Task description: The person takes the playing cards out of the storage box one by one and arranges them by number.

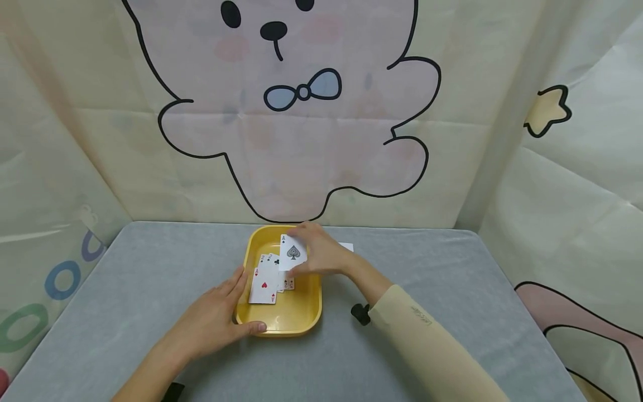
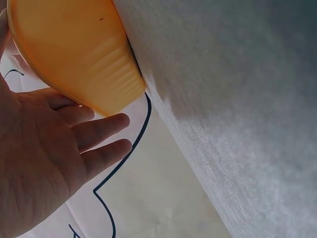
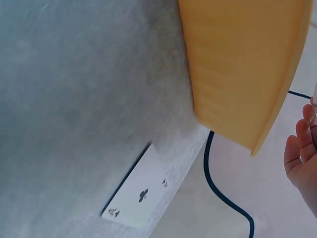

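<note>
My right hand point(image 1: 321, 248) pinches an ace of spades point(image 1: 292, 252) over the yellow tray point(image 1: 296, 321), its face toward the head camera. Below it in the tray lie an ace of hearts point(image 1: 263, 287) and several overlapping cards, among them two twos point(image 1: 271, 259). Part of this group is hidden by the held card. My left hand point(image 1: 213, 315) rests at the tray's left front corner, thumb over the front rim and fingers along the left side. Seen from the left wrist, those fingers extend loosely beside the tray's outer wall point(image 2: 94, 64).
An ace of clubs point(image 3: 141, 191) lies face up on the grey cloth-covered table point(image 1: 417, 301), right of the tray and partly behind my right hand in the head view. A fabric backdrop point(image 1: 351, 156) with a cartoon animal rises behind the table's far edge.
</note>
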The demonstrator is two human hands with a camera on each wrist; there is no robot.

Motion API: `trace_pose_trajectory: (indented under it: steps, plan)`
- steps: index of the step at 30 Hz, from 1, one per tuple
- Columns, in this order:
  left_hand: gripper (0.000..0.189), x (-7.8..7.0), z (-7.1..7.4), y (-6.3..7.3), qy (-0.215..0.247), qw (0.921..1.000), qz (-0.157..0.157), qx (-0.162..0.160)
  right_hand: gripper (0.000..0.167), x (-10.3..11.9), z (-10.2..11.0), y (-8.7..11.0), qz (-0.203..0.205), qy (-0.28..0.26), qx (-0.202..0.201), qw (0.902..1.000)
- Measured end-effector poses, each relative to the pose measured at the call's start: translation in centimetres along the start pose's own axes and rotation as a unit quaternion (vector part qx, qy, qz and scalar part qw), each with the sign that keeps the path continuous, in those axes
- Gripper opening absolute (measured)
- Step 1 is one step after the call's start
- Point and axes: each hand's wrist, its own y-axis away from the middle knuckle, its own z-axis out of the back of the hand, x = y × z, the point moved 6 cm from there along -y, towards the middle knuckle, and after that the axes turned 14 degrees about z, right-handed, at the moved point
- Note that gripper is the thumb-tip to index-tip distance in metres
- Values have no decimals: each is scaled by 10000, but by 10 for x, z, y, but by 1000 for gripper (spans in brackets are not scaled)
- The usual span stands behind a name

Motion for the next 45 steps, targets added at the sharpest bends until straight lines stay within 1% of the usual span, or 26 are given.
trace_pose_trajectory:
  steps: [7,11,15,18,21,24,30,39,45]
  plan:
    - [118,0,0,0,11,10000,12,9,86,-8,7,11,-93,70,-8,9999]
    - [119,0,0,0,-7,9999,87,66,89,-14,14,18,-199,20,-74,9998]
    - [120,0,0,-1,-13,9999,129,92,91,-20,22,24,-172,61,-118,9998]
    - [120,0,0,-1,-20,9999,102,58,91,-23,26,29,-124,105,-163,9997]
    - [120,0,0,0,-31,10000,53,6,89,-26,31,34,-163,28,-267,9995]
    - [119,0,0,0,-37,10000,26,-34,89,-29,35,39,-233,-59,-325,9992]
    - [118,0,0,0,-24,10000,14,-72,92,-39,40,48,-436,44,-284,9986]
    - [116,-1,1,1,-37,9999,-72,-119,85,-50,51,61,-611,-88,-461,9970]
    - [117,-1,1,1,-34,10000,-10,-36,86,-62,53,70,-715,23,-434,9965]
